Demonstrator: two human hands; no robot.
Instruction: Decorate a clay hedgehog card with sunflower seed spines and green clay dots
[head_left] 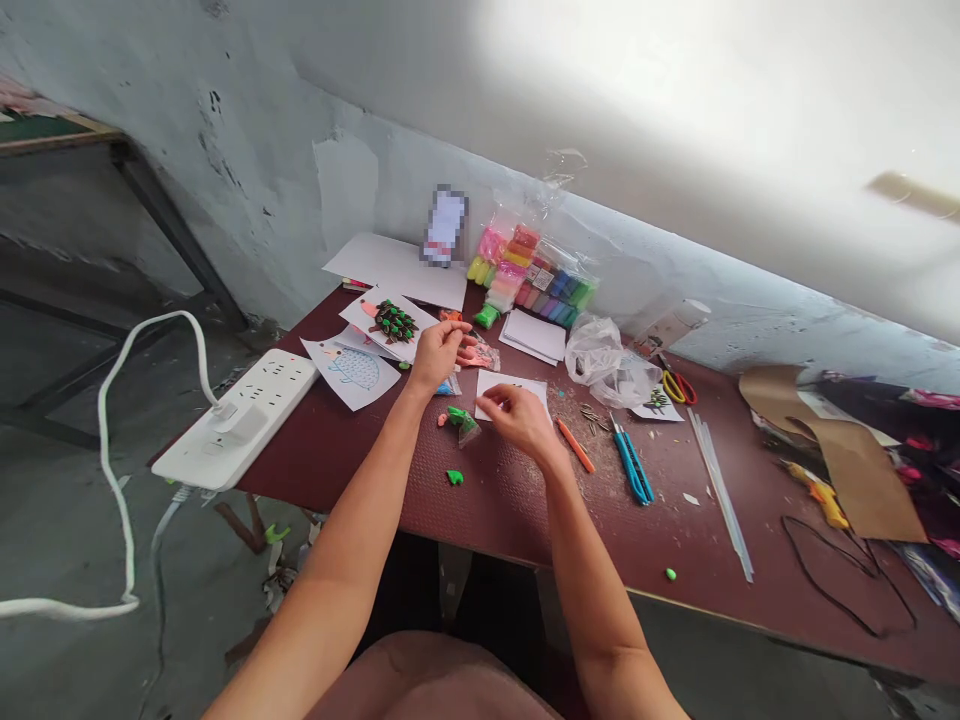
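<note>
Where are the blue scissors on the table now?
In the head view, the blue scissors lie right of the right hand, beside an orange tool.

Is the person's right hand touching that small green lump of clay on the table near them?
Apart. The head view shows a stretch of dark red tabletop plainly separating the right hand from the green clay lump.

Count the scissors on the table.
2: a blue-handled pair right of the right hand, and a yellow-and-red-handled pair farther back, beside the plastic bag. More may be hidden.
</note>
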